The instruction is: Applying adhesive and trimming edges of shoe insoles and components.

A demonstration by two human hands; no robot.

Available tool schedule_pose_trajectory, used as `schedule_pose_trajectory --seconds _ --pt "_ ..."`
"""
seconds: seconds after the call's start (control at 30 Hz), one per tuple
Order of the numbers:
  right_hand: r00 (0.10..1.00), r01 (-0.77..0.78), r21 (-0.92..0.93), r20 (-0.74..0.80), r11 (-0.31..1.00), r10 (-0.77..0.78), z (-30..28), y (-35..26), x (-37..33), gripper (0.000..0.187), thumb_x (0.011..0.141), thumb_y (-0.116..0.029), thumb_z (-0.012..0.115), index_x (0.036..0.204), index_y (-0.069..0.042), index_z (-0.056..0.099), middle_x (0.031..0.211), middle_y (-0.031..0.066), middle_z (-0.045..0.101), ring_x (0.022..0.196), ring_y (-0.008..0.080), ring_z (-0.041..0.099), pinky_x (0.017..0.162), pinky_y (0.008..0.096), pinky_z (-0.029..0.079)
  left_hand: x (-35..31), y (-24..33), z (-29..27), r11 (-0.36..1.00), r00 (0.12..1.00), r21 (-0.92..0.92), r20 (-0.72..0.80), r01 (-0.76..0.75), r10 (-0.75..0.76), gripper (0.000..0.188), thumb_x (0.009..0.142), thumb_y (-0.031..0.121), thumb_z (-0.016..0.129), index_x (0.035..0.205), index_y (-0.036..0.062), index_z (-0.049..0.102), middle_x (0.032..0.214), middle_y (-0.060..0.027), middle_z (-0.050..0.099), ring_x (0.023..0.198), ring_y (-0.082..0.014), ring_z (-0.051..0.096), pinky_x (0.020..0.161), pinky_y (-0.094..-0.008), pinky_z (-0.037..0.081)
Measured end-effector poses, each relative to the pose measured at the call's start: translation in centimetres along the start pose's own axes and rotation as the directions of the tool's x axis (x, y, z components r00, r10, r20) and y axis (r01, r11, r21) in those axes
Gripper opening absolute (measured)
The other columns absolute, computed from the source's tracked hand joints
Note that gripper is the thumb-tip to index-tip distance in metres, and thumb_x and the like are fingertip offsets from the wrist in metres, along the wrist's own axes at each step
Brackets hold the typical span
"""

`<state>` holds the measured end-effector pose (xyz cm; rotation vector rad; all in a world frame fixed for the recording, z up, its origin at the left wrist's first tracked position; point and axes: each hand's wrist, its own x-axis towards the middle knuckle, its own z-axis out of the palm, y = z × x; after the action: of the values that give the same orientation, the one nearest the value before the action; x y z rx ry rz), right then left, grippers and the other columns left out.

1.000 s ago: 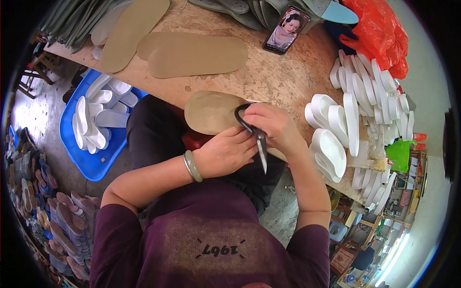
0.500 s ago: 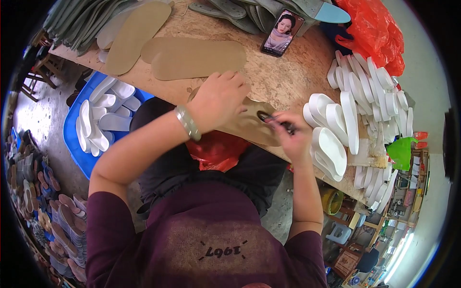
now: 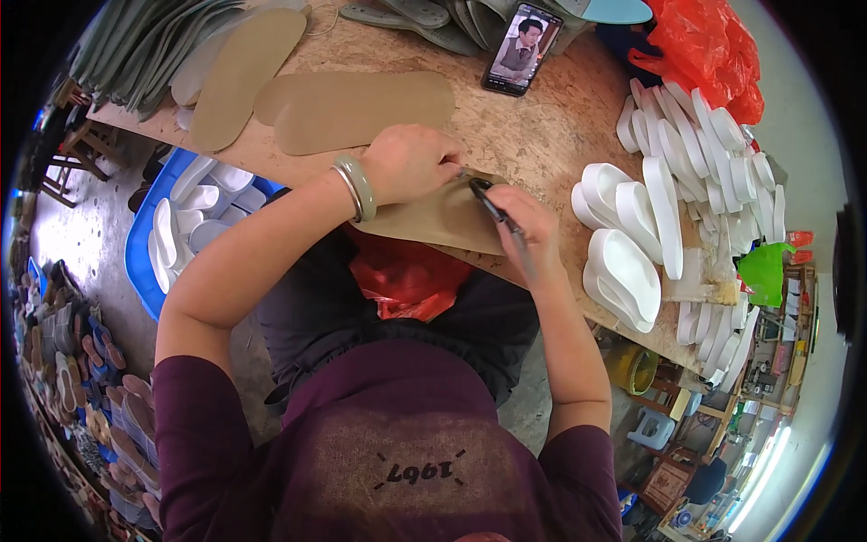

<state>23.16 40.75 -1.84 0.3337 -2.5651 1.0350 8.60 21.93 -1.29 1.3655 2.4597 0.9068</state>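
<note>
Near the table's front edge lies a tan sole-shaped sheet (image 3: 433, 219), partly covered by my hands. My left hand (image 3: 406, 163), with bangles at its wrist, is closed at the sheet's far edge and pinches it; its fingertips are partly hidden. In my right hand (image 3: 533, 221) is a slim black-handled tool (image 3: 490, 200); its black end touches or hovers just over the sheet beside my left fingers. The tool's exact kind is hard to make out. Beyond my left hand, another pair of overlapping tan sole sheets (image 3: 361, 108) lies flat.
White moulded soles (image 3: 628, 271) stand stacked at the right, more behind them. A phone (image 3: 522, 50) leans at the back beside grey soles (image 3: 424, 32). A red plastic bag (image 3: 709, 59) sits far right. Left of my lap, a blue tub (image 3: 140, 248) holds white soles.
My left hand has gone from spread fingers over the sheet to a closed grip at its far edge. My right hand has brought the tool up and left, towards it.
</note>
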Motion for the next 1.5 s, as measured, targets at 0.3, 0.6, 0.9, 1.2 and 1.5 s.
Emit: schedule_pose_trajectory --seconds 0.3,0.6,0.9,1.2,1.5 --pt "0.742 -0.119 0.734 -0.381 0.668 0.551 -2.6 -0.1 -1.7 0.015 0.096 -0.014 0.065 0.100 0.001 0.064 0.089 0.0109 0.070 0.087 0.0219 0.070 0.079 0.0292 0.051 1.7 1.8 -0.2 0.994 0.996 0.061 0.015 -0.089 0.088 0.025 0.085 0.031 0.066 0.090 0.0075 0.070 0.089 -0.0140 0.070 0.088 -0.0345 0.067 0.079 -0.0458 0.053" --pt "0.734 -0.253 0.701 -0.310 0.667 0.604 -5.0 -0.8 -4.8 0.015 0.097 -0.007 0.058 0.109 0.001 0.053 0.089 0.0117 0.067 0.082 0.0224 0.069 0.082 0.0350 0.054 3.2 2.0 0.0 0.990 0.967 0.070 0.219 0.120 -0.133 0.023 0.085 0.029 0.064 0.085 0.0061 0.066 0.087 -0.0130 0.069 0.082 -0.0323 0.066 0.073 -0.0445 0.051" --pt "0.729 -0.302 0.712 -0.255 0.633 0.635 -5.4 -1.9 -3.9 0.015 0.093 0.000 0.056 0.108 0.000 0.053 0.092 0.0104 0.067 0.089 0.0196 0.068 0.085 0.0329 0.052 4.3 3.1 1.7 0.995 0.977 0.037 0.190 0.091 -0.096 0.030 0.090 0.034 0.062 0.101 0.0068 0.066 0.098 -0.0151 0.071 0.095 -0.0336 0.067 0.084 -0.0443 0.053" --pt "0.735 -0.208 0.650 -0.389 0.731 0.555 -5.3 -2.0 -5.3 0.027 0.092 0.003 0.061 0.119 0.004 0.059 0.101 0.0097 0.072 0.090 0.0158 0.069 0.079 0.0248 0.051 4.0 4.1 3.6 0.999 0.999 0.047 -0.045 -0.018 0.020 0.020 0.088 0.028 0.063 0.086 0.0078 0.065 0.090 -0.0107 0.069 0.085 -0.0319 0.067 0.075 -0.0453 0.052" --pt "0.750 -0.147 0.661 -0.411 0.736 0.519 -4.9 -1.7 -6.2 0.024 0.095 -0.001 0.062 0.118 0.003 0.061 0.103 0.0096 0.072 0.093 0.0149 0.069 0.076 0.0241 0.051 5.2 3.1 3.6 0.996 0.999 0.080 0.010 0.029 -0.030 0.022 0.092 0.024 0.054 0.089 0.0077 0.068 0.092 -0.0149 0.070 0.089 -0.0361 0.066 0.080 -0.0485 0.051"
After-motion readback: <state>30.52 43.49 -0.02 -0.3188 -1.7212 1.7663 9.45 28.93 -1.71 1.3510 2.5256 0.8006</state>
